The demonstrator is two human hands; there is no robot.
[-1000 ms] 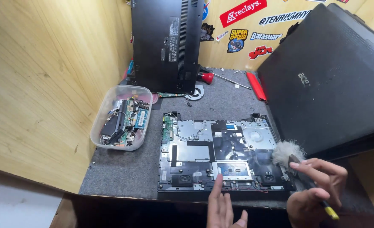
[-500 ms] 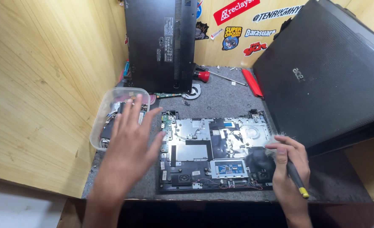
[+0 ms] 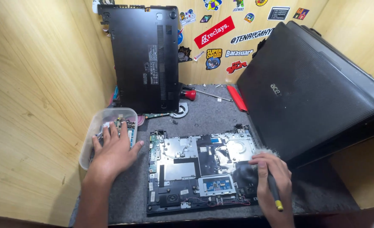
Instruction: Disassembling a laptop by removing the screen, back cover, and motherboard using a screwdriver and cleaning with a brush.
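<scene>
An opened laptop base (image 3: 195, 169) lies on the grey mat, its metal plates, touchpad board and speakers exposed. My right hand (image 3: 271, 177) is shut on a brush with a dark handle and yellow end (image 3: 275, 196). Its pale bristles (image 3: 261, 152) rest on the base's right side. My left hand (image 3: 113, 150) reaches into a clear plastic tub (image 3: 95, 126) at the left. Its fingers are spread over the circuit boards and small parts inside. I cannot see whether it grips anything.
A black laptop bottom cover (image 3: 144, 59) leans against the back wall. A closed black laptop (image 3: 301, 93) leans at the right. A red-handled screwdriver (image 3: 195, 93) and a red flat tool (image 3: 237, 98) lie on the mat (image 3: 204, 116) behind the base. Wooden walls close in on both sides.
My left hand has moved from the front edge, across the base, into the plastic tub. My right hand with the brush has shifted slightly left over the base's right side.
</scene>
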